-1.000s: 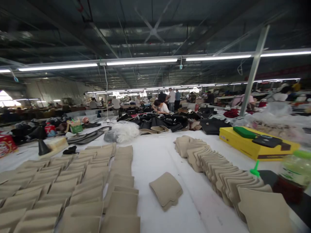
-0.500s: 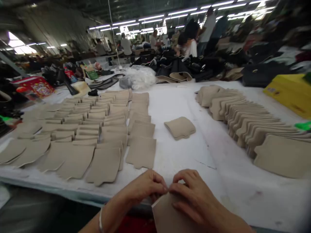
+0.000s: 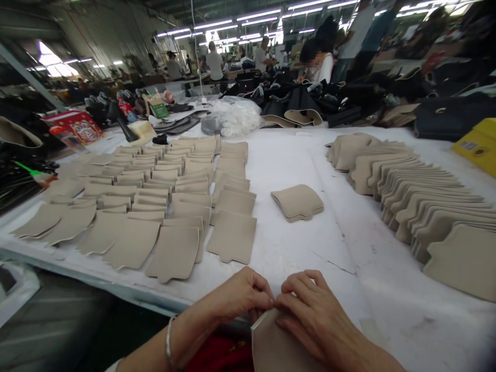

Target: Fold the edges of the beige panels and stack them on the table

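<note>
The left hand [image 3: 244,294] and the right hand [image 3: 313,310] are close together at the near edge of the white table [image 3: 279,165]. Both are closed on one beige piece [image 3: 277,349]. The left fingertips pinch it at its upper edge, and just beside them the right hand grips the same edge – its thumb lies on the near face of the piece. The lower part of this piece goes out of view below the hands. A silver bracelet [image 3: 169,341] is around the left wrist, and some red cloth [image 3: 220,354] shows under the hands.

Ahead of the right hand, a little apart, a small loose stack [image 3: 296,203] of similar pieces lies flat. To the left of the left hand there are overlapping rows [image 3: 153,200] of such pieces. To the right of the right hand, a long fanned row [image 3: 422,206] leads away from it. Far beyond both hands are a clear plastic bag [image 3: 236,116] and black bags – and a yellow box [image 3: 478,144] is far to the right.
</note>
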Motion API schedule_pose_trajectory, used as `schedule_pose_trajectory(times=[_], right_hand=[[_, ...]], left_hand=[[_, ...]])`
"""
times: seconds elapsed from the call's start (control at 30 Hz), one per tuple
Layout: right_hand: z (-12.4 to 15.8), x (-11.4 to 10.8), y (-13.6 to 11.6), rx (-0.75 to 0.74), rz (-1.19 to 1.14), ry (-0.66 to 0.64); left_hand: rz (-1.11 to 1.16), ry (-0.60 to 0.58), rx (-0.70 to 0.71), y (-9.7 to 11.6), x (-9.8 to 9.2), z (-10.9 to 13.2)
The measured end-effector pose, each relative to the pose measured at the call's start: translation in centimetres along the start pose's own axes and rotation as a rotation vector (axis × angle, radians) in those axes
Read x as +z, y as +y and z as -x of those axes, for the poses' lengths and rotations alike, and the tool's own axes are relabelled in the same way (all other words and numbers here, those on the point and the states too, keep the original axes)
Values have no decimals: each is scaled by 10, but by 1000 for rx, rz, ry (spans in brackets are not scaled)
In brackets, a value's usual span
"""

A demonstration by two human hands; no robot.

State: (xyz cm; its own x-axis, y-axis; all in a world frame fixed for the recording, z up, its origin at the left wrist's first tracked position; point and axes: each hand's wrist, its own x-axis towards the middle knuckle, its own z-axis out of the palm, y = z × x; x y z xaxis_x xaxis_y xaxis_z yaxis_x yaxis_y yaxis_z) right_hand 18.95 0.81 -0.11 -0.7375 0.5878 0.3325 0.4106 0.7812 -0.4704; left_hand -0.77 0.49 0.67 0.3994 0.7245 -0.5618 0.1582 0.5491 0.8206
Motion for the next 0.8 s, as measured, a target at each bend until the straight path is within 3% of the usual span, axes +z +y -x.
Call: schedule_pose_trajectory(times=[0.2,0.37,0.5,0.7,0.8], right_hand=[[1,8,6,-20,34,-108],[-6,2,8,-10,21,-173],[-15,-8,4,39,8,-338],[-19,-38,-24,1,-22,-382],[-24,-62,-38,-37,-122,-315]], left_hand=[[-156,-4,76,-5,4,-1],[-237,-34,89,-3,0,-1],[-361,-18,133,1,2,0],[-607,137,208,29,-8,0],[-633,27,204,47,-17,2]])
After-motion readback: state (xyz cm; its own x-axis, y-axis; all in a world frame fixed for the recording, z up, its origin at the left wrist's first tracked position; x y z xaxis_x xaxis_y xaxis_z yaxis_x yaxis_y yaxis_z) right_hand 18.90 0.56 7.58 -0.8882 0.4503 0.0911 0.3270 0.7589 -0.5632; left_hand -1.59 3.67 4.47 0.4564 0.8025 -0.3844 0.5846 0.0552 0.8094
